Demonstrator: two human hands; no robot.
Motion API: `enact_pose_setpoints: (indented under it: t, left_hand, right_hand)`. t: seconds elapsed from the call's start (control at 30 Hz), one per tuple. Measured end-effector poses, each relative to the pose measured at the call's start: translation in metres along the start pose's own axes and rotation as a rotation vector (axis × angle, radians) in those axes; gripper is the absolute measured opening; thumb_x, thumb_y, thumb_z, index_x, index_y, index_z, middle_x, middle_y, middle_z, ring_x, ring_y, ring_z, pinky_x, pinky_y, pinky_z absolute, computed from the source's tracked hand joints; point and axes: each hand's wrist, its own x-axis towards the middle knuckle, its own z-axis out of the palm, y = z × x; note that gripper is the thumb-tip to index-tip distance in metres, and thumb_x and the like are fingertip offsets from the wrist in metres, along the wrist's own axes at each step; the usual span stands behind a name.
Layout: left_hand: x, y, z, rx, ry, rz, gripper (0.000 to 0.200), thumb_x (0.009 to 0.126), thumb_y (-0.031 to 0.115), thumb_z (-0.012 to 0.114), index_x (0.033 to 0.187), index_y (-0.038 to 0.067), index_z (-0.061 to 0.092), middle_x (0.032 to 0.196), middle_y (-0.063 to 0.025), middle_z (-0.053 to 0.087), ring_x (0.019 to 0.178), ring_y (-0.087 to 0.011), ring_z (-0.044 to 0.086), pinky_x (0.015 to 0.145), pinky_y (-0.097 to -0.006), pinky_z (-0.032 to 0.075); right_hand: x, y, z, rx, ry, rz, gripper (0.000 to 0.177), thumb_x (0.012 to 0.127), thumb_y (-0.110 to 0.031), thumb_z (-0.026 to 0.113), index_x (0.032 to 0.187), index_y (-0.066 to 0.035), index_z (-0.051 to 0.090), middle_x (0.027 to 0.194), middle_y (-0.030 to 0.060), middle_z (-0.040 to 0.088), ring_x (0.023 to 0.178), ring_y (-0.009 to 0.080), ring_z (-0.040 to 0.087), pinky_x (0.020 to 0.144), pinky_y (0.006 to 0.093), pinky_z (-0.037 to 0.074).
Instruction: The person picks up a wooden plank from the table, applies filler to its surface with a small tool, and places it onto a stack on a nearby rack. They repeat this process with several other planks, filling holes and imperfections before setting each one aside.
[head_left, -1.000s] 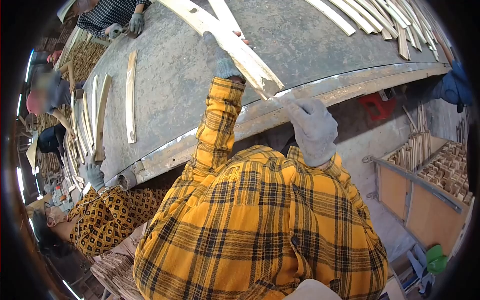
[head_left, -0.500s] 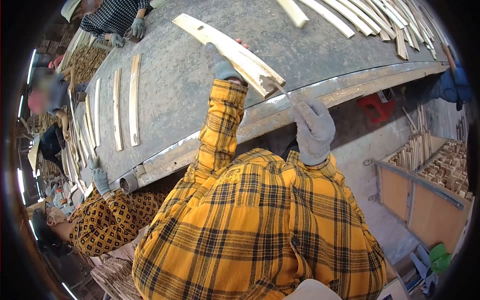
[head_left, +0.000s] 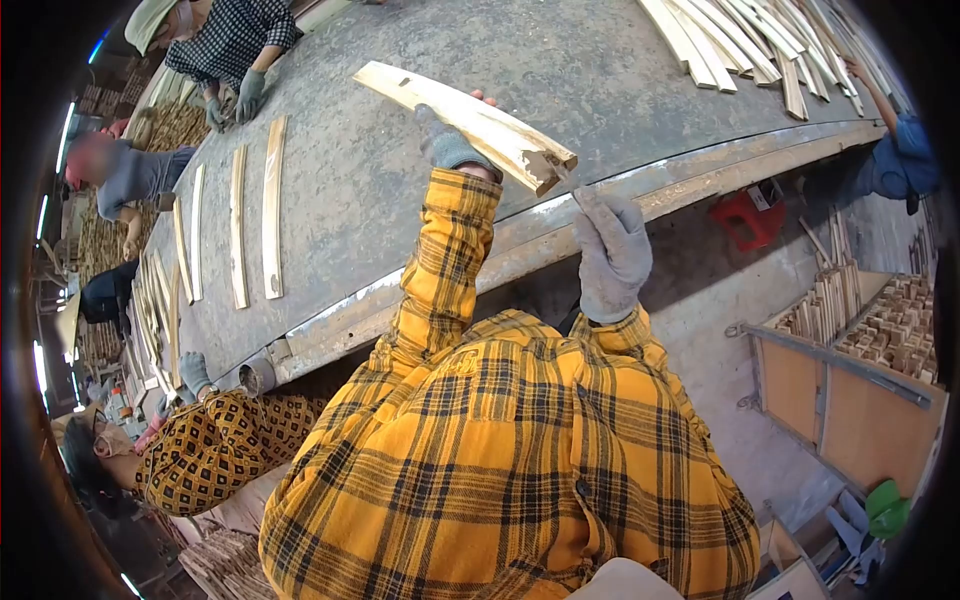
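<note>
My left hand (head_left: 455, 142), in a grey glove with bare fingertips, grips a pale wooden slat (head_left: 470, 115) above the table. The slat tilts down toward me, and its near end has a dark, ragged patch. My right hand (head_left: 612, 250), in a light grey glove, is closed around a thin tool (head_left: 565, 177) whose narrow tip meets that damaged end. Most of the tool is hidden inside the glove, so its kind does not show. Below both hands runs the worn edge of the table (head_left: 400, 300).
Several slats (head_left: 272, 210) lie to the left, and a larger group (head_left: 735, 45) lies at the far right. Co-workers stand around the table, one in a patterned shirt (head_left: 225, 445) close on my left. A red stool (head_left: 745, 220) and a cart (head_left: 840, 390) of wood pieces stand right.
The slat and both hands have shifted slightly in view, the right hand a little left. A slat at the top has come to rest by the far-right group.
</note>
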Motion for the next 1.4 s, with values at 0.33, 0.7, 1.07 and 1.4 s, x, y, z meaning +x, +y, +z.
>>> enact_pose_setpoints:
  t: [0.33, 0.7, 1.07, 1.4]
  left_hand:
    - [-0.010, -0.002, -0.001, -0.112, -0.182, -0.003, 0.041, 0.094, 0.045, 0.041, 0.106, 0.008, 0.051, 0.089, -0.0118, 0.062, 0.072, -0.0226, 0.063, 0.061, -0.0340, 0.056]
    - [-0.049, 0.000, 0.029, -0.060, -0.424, -0.039, 0.067, 0.088, 0.062, 0.029, 0.101, 0.000, 0.051, 0.088, -0.0126, 0.059, 0.068, -0.0225, 0.059, 0.060, -0.0352, 0.053]
    - [-0.053, -0.081, 0.031, -0.280, -0.648, -0.245, 0.068, 0.086, 0.065, 0.038, 0.106, 0.001, 0.048, 0.096, -0.0164, 0.059, 0.072, -0.0277, 0.063, 0.059, -0.0393, 0.057]
    - [-0.064, -0.091, 0.044, -0.319, -0.842, -0.431, 0.059, 0.088, 0.059, 0.038, 0.115, 0.007, 0.045, 0.095, -0.0190, 0.059, 0.072, -0.0311, 0.060, 0.062, -0.0423, 0.053]
  right_hand:
    - [-0.028, 0.007, -0.030, -0.086, 0.069, 0.014, 0.033, 0.077, 0.015, 0.060, 0.107, 0.001, 0.064, 0.098, 0.0073, 0.059, 0.088, 0.0150, 0.057, 0.076, 0.0214, 0.045]
    - [-0.040, -0.051, -0.032, -0.285, 0.253, 0.169, 0.011, 0.085, -0.006, 0.064, 0.093, 0.000, 0.064, 0.076, 0.0008, 0.053, 0.061, 0.0074, 0.047, 0.053, 0.0210, 0.039]
    - [-0.046, -0.090, -0.081, -1.086, -0.015, 0.068, 0.038, 0.073, -0.004, 0.065, 0.108, -0.020, 0.067, 0.086, 0.0005, 0.056, 0.078, 0.0209, 0.054, 0.064, 0.0292, 0.047]
    - [-0.037, -0.108, -0.092, -1.345, -0.046, -0.010, 0.048, 0.068, 0.001, 0.061, 0.109, -0.022, 0.067, 0.088, -0.0016, 0.056, 0.081, 0.0195, 0.054, 0.067, 0.0296, 0.048]
